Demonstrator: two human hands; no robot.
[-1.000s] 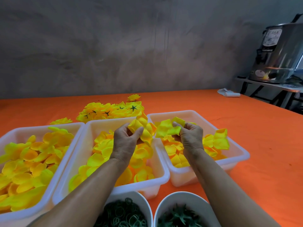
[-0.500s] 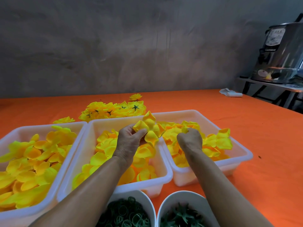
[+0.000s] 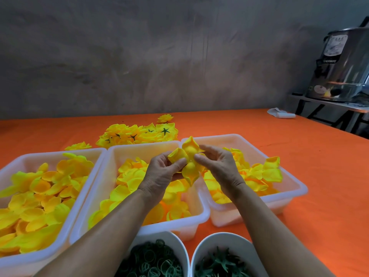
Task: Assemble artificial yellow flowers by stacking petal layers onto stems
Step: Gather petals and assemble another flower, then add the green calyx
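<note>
At frame centre, above the middle white plastic bin (image 3: 111, 156), the left hand (image 3: 161, 174) and right hand (image 3: 221, 168) both pinch a yellow fabric four-lobed petal layer (image 3: 189, 158) with curled fingers

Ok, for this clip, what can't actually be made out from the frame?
- Head view: any stem inside the petal layers is hidden by the petals, the left hand and the right hand.
- Left tray: cut off by the left edge.
- Two white bowls, left bowl and right bowl: cut off by the bottom edge.
- Label on the steel urn: too small to read.
</note>
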